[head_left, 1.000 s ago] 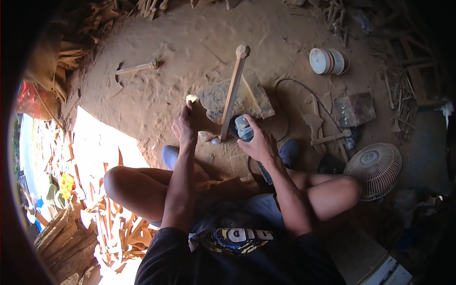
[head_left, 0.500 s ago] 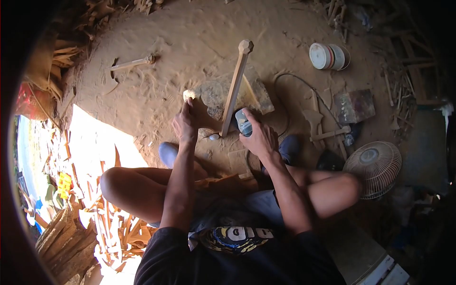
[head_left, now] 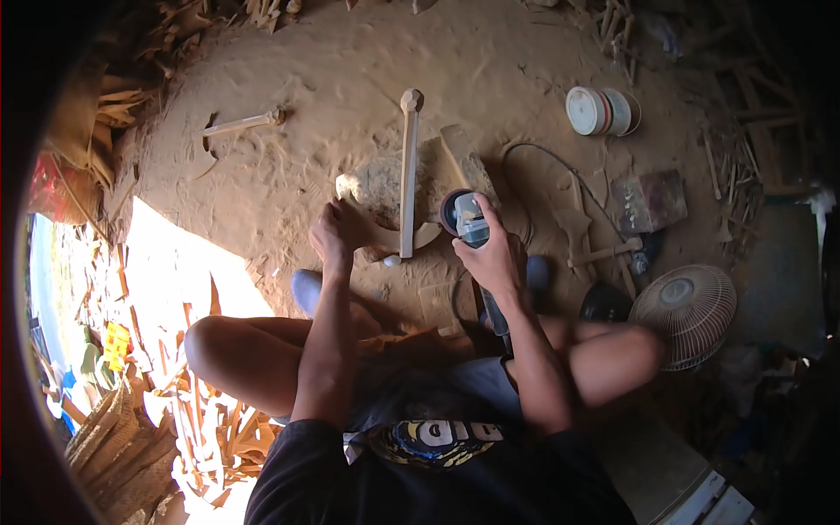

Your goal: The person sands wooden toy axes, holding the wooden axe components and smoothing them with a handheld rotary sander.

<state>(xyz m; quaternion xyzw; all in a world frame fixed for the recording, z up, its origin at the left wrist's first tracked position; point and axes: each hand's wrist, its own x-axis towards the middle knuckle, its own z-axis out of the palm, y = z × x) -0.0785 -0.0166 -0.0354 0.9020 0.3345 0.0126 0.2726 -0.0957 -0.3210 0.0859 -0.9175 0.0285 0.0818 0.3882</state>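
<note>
My left hand (head_left: 333,236) is closed on one side of the curved head of a wooden axe (head_left: 409,179). Its faceted handle points away from me and ends in a knob. In my right hand (head_left: 497,262) is an angle grinder (head_left: 472,223), fingers wrapped around its body. The grinder's round dark disc faces the axe from the right, close to the handle and the curved tip; I cannot tell whether it touches. Under and behind the axe lies a rough stone-like block (head_left: 376,185).
Another wooden axe (head_left: 245,122) lies on the sandy ground (head_left: 324,70) at upper left. To the right are a white bucket (head_left: 604,111) on its side, a worn block (head_left: 650,199), a fan (head_left: 684,317) and the cord (head_left: 569,157). Wood scraps (head_left: 214,429) pile up at left.
The axe has turned, its knob swinging left and nearer to me. My left hand has shifted slightly left and down. The grinder has moved right, and its disc now shows.
</note>
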